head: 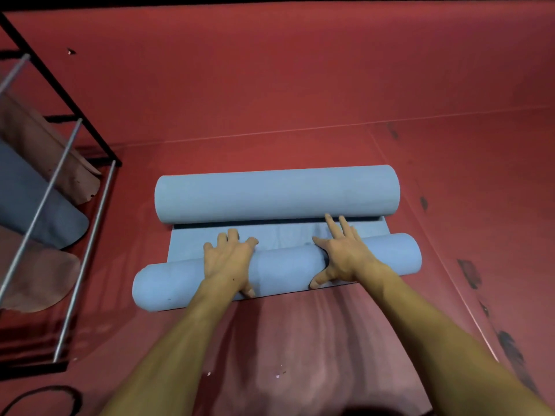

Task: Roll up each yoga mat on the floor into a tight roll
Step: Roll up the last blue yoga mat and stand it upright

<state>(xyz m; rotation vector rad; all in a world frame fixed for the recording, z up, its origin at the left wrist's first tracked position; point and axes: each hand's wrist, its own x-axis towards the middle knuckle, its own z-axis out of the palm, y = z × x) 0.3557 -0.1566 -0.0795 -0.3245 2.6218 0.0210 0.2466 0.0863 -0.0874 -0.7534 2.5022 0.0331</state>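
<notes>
Mat: the light blue yoga mat (271, 234) lies on the red floor (270, 85) in front of me, rolled from both ends, with a short flat strip showing between the two rolls.
Near roll: the near roll (285, 270) sits under both my hands, running left to right, its left end nearer to me than its right.
Far roll: the far roll (276, 195) is thicker and lies just beyond the flat strip, apart from the near one.
Left hand: my left hand (229, 259) lies over the near roll, fingers curled down over its far side, thumb on the near side.
Right hand: my right hand (345, 253) presses on the near roll with fingers straight and spread, tips reaching onto the flat strip close to the far roll.
Rack: a metal rack (75, 163) stands at my left, holding rolled mats (39, 190) in blue and pinkish brown.
</notes>
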